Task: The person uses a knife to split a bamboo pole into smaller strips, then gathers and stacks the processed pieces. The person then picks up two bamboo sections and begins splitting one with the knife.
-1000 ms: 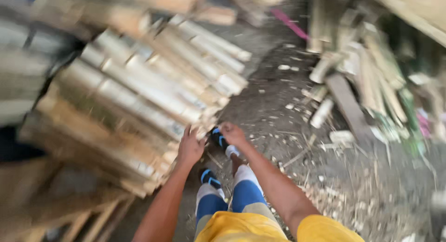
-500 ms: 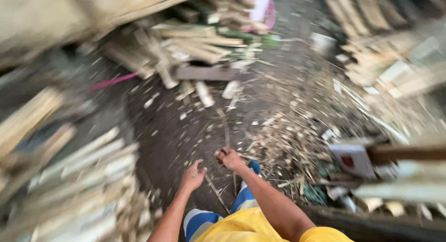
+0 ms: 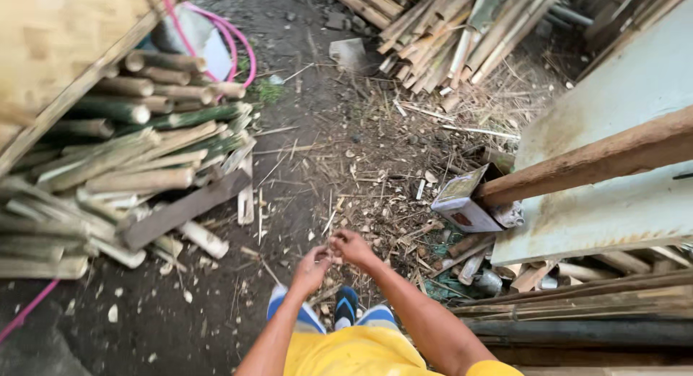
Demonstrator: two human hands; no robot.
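1. My left grip (image 3: 312,268) and my right grip (image 3: 354,247) meet in front of me, fingertips touching, fingers curled narrow. I cannot tell whether something thin is pinched between them; nothing shows clearly there.
2. Both hands hang above the dirt ground (image 3: 303,130), which is strewn with bamboo chips and splinters (image 3: 375,195), just over my blue-and-white striped trousers and dark sandal (image 3: 346,304).
3. Far left, a woven bamboo panel (image 3: 50,51) leans over a stack of bamboo poles (image 3: 123,152), some green, some pale and dry, their cut ends facing me.
4. A flat dark plank (image 3: 180,210) lies slanted against the front of that stack, with short cut pieces beside it.
5. A pink hose (image 3: 231,36) loops behind the stack; another stretch of pink line shows at the lower left edge.
6. Up top, past the middle, a second heap of split bamboo strips (image 3: 447,29) lies on the ground, well apart from my hands.
7. To the right, a small cardboard box (image 3: 465,199) sits tilted against a thick wooden beam (image 3: 585,163).
8. The beam rests on a pale grey sheet (image 3: 613,94), with long slats and dark poles (image 3: 577,304) lying below it.
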